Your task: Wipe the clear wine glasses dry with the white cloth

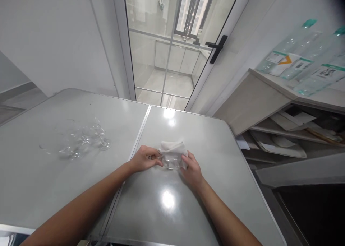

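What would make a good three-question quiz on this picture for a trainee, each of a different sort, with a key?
1. True or false: the left hand and right hand are both on the same glass.
2. Are the other glasses left or right of the seam in the table?
3. Fill in: a white ____ is against the held glass.

Key: 1. True. 2. Left. 3. Cloth.
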`<action>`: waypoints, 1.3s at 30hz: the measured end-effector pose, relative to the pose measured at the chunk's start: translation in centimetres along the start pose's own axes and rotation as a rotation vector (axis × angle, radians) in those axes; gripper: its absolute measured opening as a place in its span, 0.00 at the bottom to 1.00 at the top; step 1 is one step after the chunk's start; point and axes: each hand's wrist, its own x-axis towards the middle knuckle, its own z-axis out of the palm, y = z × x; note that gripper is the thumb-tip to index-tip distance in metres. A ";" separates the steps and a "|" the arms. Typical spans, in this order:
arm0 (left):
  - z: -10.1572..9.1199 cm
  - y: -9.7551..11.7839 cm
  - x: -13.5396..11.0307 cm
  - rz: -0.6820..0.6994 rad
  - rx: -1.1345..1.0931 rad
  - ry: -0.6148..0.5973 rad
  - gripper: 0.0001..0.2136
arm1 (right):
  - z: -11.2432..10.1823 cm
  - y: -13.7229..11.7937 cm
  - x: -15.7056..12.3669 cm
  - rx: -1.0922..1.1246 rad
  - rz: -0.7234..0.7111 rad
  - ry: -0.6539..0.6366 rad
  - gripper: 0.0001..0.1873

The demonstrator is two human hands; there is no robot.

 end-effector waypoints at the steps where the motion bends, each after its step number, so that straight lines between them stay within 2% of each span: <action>1: 0.1 -0.1 -0.1 -0.007 -0.001 -0.018 0.14 | -0.2 -0.5 0.1 0.005 -0.025 -0.046 0.22; 5: 0.4 -0.4 -0.4 0.045 0.014 -0.101 0.20 | -0.8 -2.1 0.3 0.044 -0.234 -0.407 0.19; 6: 0.5 -0.5 -0.4 0.060 0.019 -0.103 0.21 | -0.8 -2.1 0.4 0.056 -0.226 -0.429 0.19; 7: 0.4 -0.4 -0.4 0.066 0.021 -0.091 0.21 | -0.7 -1.9 0.4 0.072 -0.171 -0.388 0.19; 10: 0.1 0.0 -0.1 0.015 -0.002 0.019 0.19 | 0.1 -0.5 0.1 0.124 0.059 -0.130 0.23; 13: -0.3 0.4 0.3 -0.058 -0.026 0.139 0.14 | 1.3 0.7 -0.6 0.185 0.142 -0.024 0.27; 15: -0.4 0.5 0.4 -0.096 -0.020 0.173 0.11 | 1.9 0.9 -1.0 0.208 0.149 0.048 0.25; 17: -0.4 0.5 0.5 -0.154 -0.010 0.203 0.10 | 2.2 0.9 -1.2 0.124 0.048 0.091 0.24; 22: -0.2 0.5 0.6 -0.237 -0.003 0.223 0.09 | 1.5 0.8 -1.0 -0.335 -0.450 -0.019 0.30; 25: -0.1 0.3 0.5 -0.193 0.065 0.174 0.09 | 1.3 0.2 -0.7 -0.542 -0.640 -0.143 0.34; 27: 0.0 0.1 0.3 -0.096 0.163 0.132 0.13 | 1.4 -0.4 -0.4 -0.670 -0.664 -0.259 0.34; 28: 0.1 0.0 0.1 -0.017 0.224 0.101 0.15 | 1.5 -0.7 -0.3 -0.717 -0.640 -0.290 0.33; 30: 0.3 -0.2 -0.1 0.156 0.343 0.040 0.16 | 1.7 -1.3 -0.1 -0.734 -0.550 -0.261 0.30; 33: 0.6 -0.2 -0.4 0.318 0.419 -0.024 0.12 | 1.8 -1.6 0.1 -0.536 -0.311 -0.132 0.17; 34: 0.6 -0.2 -0.4 0.334 0.408 -0.019 0.09 | 1.8 -1.6 0.2 -0.404 -0.191 -0.096 0.14; 35: 0.6 -0.1 -0.4 0.336 0.384 -0.002 0.08 | 1.8 -1.5 0.3 -0.248 -0.063 -0.060 0.15; 37: 0.7 0.0 -0.3 0.307 0.314 0.051 0.08 | 1.9 -1.2 0.5 0.095 0.168 0.005 0.21; 39: 0.7 0.1 -0.1 0.234 0.255 0.108 0.08 | 2.2 -0.9 0.6 0.361 0.296 0.062 0.22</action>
